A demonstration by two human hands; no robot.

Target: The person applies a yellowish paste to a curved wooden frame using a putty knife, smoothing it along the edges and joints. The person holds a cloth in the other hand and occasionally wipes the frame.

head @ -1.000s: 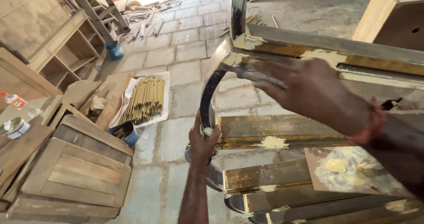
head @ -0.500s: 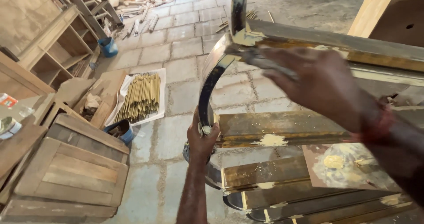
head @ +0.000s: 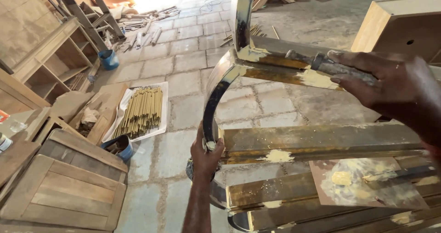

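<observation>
A floor of large grey stone pavers (head: 183, 63) is being lit by strong daylight that is pouring in at the far end. Open wooden shelving (head: 55, 63) is being kept along the left wall, with a blue bucket (head: 108, 58) standing near it. A white tray of thin brass-coloured rods (head: 140, 111) is being left on the floor beside slatted wooden panels (head: 69, 187). Loose timber offcuts (head: 147, 19) are being piled near the bright doorway, and a pale wooden cabinet (head: 390, 26) is being stored at the right.
</observation>
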